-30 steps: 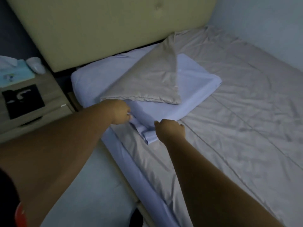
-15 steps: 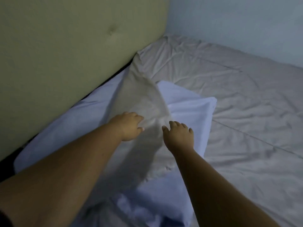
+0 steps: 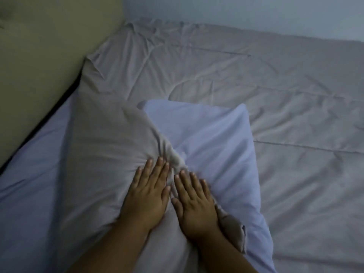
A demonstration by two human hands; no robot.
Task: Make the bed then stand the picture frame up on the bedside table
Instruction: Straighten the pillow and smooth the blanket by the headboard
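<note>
Down low, near 6 o'clock, two bare forearms reach in. The left hand (image 3: 146, 196) and right hand (image 3: 194, 201) lie side by side, palms down, fingers (image 3: 158, 170) straight and gripping nothing. They press on a taupe cloth (image 3: 102, 154) that bunches between them. A lavender pillow (image 3: 212, 138) lies under the cloth, showing at 2 o'clock from the hands. The bed (image 3: 285, 95), under a wrinkled taupe sheet (image 3: 305, 174), spans 12 to 4 o'clock. A padded headboard (image 3: 49, 46) stands at 10 o'clock.
</note>
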